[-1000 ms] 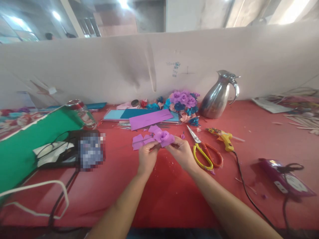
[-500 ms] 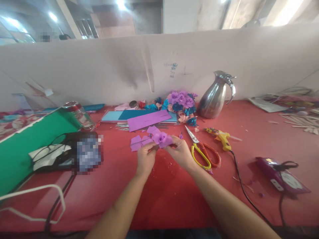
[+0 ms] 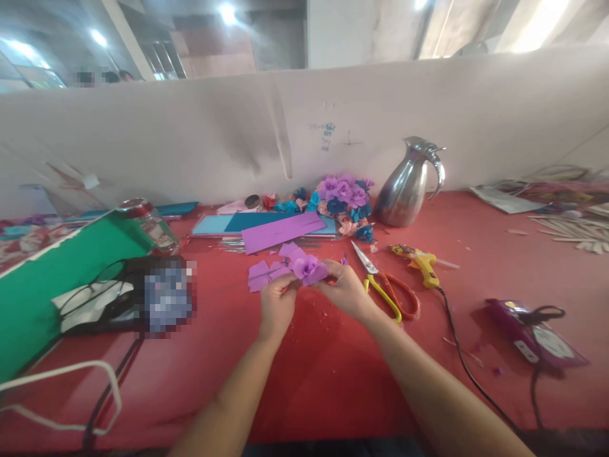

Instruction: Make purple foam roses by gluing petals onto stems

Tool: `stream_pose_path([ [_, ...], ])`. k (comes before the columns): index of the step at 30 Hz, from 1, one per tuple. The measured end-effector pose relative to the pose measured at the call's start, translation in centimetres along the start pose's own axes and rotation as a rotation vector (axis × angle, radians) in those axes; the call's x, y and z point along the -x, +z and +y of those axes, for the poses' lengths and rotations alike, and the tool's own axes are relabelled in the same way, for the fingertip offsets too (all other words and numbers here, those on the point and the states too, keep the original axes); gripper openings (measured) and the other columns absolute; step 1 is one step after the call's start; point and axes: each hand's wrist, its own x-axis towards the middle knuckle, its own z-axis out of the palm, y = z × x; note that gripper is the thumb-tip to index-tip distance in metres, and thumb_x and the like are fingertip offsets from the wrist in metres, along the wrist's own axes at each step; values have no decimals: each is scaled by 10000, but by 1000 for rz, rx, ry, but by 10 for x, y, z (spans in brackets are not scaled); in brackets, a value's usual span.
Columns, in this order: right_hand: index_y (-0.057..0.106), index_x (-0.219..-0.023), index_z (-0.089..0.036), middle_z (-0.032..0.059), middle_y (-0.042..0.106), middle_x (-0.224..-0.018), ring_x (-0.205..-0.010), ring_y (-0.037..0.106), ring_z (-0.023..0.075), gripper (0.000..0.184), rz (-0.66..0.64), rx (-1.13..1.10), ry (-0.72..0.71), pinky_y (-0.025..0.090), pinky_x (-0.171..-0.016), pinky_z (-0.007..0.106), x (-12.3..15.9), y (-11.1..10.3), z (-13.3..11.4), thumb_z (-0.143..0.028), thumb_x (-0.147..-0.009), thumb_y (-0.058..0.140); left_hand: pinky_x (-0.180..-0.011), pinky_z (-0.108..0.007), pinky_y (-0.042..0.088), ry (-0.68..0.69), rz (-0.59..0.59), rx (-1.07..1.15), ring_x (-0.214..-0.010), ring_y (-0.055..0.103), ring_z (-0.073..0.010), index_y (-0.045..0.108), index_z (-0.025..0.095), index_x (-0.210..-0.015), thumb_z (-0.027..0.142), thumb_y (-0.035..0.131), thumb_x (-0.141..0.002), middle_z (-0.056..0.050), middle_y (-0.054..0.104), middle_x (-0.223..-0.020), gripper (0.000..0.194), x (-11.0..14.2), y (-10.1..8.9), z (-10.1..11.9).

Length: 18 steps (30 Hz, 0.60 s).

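A purple paper flower (image 3: 308,269) with curled petals is held above the red table (image 3: 304,381) between both hands. My left hand (image 3: 278,301) pinches it from the left side, and my right hand (image 3: 346,289) grips its right edge with thumb and fingers. Just behind the left hand lie cut purple paper pieces (image 3: 259,277). Farther back, a purple paper strip (image 3: 280,232) rests across blue sheets (image 3: 209,225). To the right of my right hand are scissors (image 3: 380,282) with one yellow and one red handle.
A yellow glue gun (image 3: 421,263) with a black cord lies right of the scissors. Behind stand a steel jug (image 3: 404,184) and a bunch of paper flowers (image 3: 345,190). A glass jar (image 3: 150,225) leans at left near a green panel (image 3: 85,266). A purple device (image 3: 528,333) sits at right.
The view has shifted slightly. Both hands keep their hold on the purple flower, and its centre is turned a little; nothing else has visibly moved.
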Motion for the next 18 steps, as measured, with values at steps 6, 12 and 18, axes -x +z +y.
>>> stream_pose_path([
  [6,720,-700,-233,7,650,-724,-741,610,170,121,-6,37,-12,477,-721,292,-1,-1,-1,-202,-768,625,-736,-276,457,5,1,-38,-725,590,-189,750,208,-669,216,651,-702,25,672,-673,105,1,0,0],
  [12,715,-676,-236,10,636,-701,-720,596,172,123,0,19,2,462,-705,290,-1,-1,-3,-215,-754,622,-760,-275,455,36,4,-46,-744,596,-194,733,208,-619,198,663,-700,22,671,-671,107,0,-1,-3],
  [18,692,-661,-221,12,656,-731,-695,587,158,93,28,50,39,440,-651,264,0,0,-1,-228,-733,633,-806,-307,469,32,-19,-64,-786,616,-211,777,232,-742,210,649,-723,17,689,-681,131,1,1,0],
])
